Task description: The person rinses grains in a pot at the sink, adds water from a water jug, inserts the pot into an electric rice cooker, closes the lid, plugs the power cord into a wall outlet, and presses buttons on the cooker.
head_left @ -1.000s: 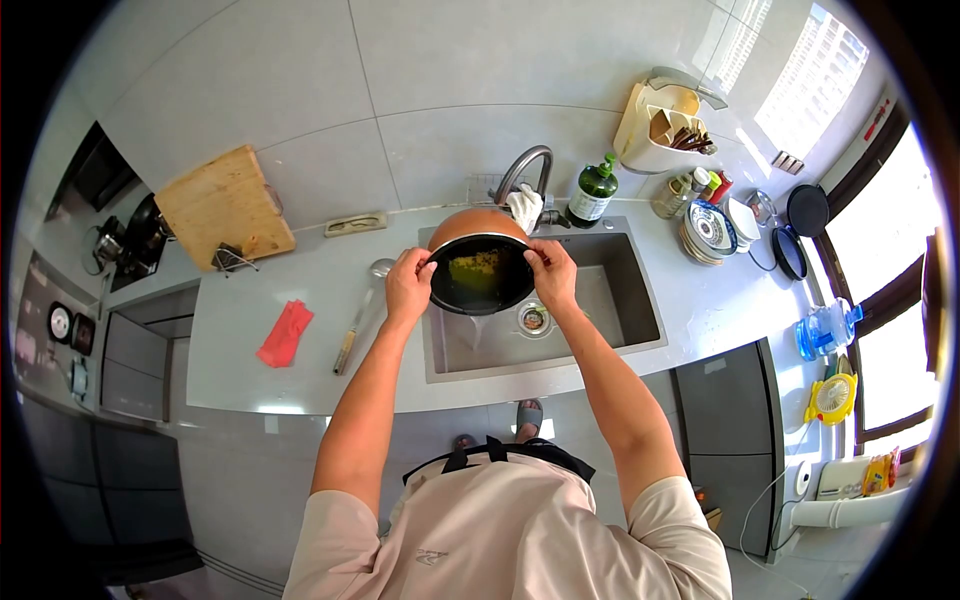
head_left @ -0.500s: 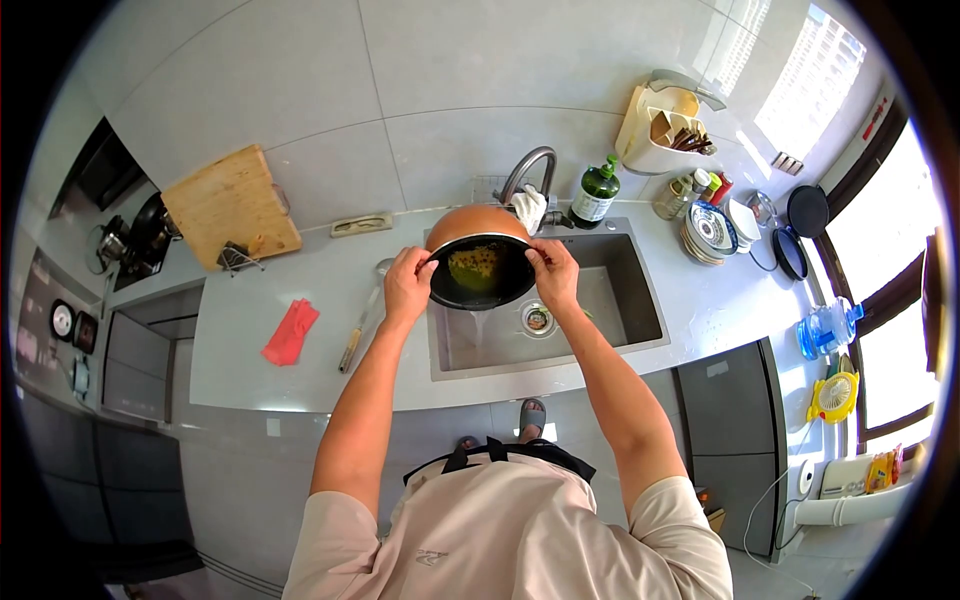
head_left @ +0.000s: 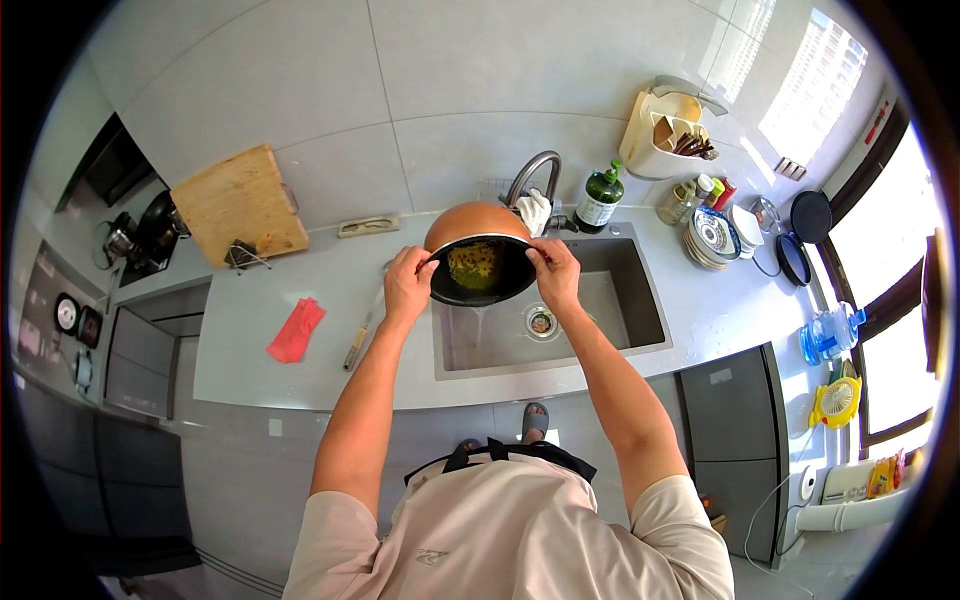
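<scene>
An orange-outside, black-inside pot (head_left: 476, 221) is tipped toward me over the left part of the sink (head_left: 645, 300). My left hand (head_left: 410, 287) grips its left rim, thumb on the edge. On the opposite rim my right hand (head_left: 555, 272) holds on the same way. Yellowish-green bits of food (head_left: 475, 268) and some liquid lie inside. A thin stream of liquid falls from the lower lip into the basin. Bits of food sit in the drain strainer (head_left: 541, 323).
Behind the sink stand the faucet (head_left: 535, 165), a white cloth (head_left: 534, 210) and a green soap bottle (head_left: 599, 197). Stacked dishes (head_left: 712, 235) are at right. To the left lie a red cloth (head_left: 296, 331), a long-handled utensil (head_left: 357, 345) and a cutting board (head_left: 240, 205).
My view has shifted slightly, so the counter appears a little further right. Both hands keep the pot tilted, and liquid still runs from its lip.
</scene>
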A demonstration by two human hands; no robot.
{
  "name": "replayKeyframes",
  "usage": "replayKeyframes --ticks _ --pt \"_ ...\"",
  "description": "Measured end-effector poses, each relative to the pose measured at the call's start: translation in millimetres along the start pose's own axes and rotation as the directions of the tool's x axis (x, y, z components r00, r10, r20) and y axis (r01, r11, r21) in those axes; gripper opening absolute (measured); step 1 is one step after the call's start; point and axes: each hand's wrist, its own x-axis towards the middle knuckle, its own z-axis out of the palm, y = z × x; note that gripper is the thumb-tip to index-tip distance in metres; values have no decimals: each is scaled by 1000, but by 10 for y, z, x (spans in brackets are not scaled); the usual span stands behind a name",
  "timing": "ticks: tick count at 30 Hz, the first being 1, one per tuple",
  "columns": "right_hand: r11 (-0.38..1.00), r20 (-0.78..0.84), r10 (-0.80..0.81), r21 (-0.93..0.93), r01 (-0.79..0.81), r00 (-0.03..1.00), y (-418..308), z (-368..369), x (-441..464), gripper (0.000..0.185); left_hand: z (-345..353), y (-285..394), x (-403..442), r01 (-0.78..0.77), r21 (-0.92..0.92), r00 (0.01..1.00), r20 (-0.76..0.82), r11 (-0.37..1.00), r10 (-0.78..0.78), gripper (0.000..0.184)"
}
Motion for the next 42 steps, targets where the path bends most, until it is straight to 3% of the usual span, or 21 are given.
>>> replayKeyframes --ticks 7,28,35,39,42 --pt "996 -30 -89 5 89 996 -15 17 36 16 -61 64 20 -35 -1 999 -16 999 35 15" --pt "996 -47 -89 11 90 995 -91 36 -47 15 -126 37 12 -112 42 993 -20 993 113 14" --pt "976 -40 175 141 -168 984 -47 -39 -218 13 154 -29 -59 0 -67 1000 -12 998 -1 14" --pt "936 -55 322 170 -309 945 227 -229 -346 12 450 50 -134 -28 -54 999 21 998 29 20" --pt "891 -50 422 204 -405 905 520 -495 -459 12 689 182 -257 93 -57 985 151 994 -83 25"
